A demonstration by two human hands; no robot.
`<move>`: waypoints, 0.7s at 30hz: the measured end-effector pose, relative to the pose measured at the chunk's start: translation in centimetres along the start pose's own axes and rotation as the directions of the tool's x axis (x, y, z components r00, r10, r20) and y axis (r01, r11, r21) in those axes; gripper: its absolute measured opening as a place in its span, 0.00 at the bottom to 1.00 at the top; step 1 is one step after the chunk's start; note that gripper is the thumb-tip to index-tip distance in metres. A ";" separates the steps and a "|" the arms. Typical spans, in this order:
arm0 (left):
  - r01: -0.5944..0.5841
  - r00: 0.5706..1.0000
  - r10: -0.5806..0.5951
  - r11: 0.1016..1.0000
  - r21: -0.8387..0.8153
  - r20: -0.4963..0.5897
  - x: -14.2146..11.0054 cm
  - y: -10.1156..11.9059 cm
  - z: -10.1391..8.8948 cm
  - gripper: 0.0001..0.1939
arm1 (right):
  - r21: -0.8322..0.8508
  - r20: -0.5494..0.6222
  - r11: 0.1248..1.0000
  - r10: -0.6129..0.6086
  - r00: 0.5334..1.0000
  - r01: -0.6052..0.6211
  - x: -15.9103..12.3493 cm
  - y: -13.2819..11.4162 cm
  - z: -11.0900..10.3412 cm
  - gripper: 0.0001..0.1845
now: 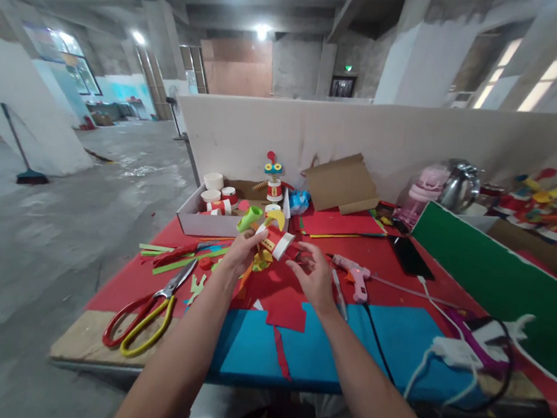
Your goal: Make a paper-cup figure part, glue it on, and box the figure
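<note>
My left hand (242, 250) is closed around a paper cup (283, 246) wrapped in red paper, tilted with its white rim to the right. A bright green paper tube (250, 219) and a yellow curved paper piece (276, 219) show beside the cup; whether they are joined to it I cannot tell. My right hand (317, 278) is just right of the rim, its fingers apart and nothing visible in them. Beneath the hands lie yellow paper bits (262, 261) and a red paper piece (287, 315) on blue sheeting (253, 347).
Large scissors (164, 298) lie at the left, a pink glue gun (357, 276) at the right. Behind are a white box (187, 220) of cups, a finished-looking cup figure (274, 185) and cardboard (342, 183). A phone (410, 256), cables and a green-sided box (493, 267) sit right.
</note>
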State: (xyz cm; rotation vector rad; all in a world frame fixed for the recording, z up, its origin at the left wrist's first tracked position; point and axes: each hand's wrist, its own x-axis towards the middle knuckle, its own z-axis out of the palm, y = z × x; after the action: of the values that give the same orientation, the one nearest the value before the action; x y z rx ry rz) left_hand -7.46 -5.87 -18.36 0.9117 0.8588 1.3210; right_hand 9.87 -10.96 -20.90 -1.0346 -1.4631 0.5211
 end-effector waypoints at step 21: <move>-0.254 0.912 0.407 0.655 0.712 -0.049 20.2 13.4 -5.4 0.23 | -0.093 0.140 0.986 0.148 0.979 -0.136 -1.3 -0.7 0.5 0.14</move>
State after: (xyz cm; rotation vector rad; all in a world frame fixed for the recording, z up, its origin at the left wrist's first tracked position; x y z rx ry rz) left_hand -16.50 15.02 -8.40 1.6096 1.4628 1.4376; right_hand 9.09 -12.23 -21.14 -1.1939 -1.5583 0.6547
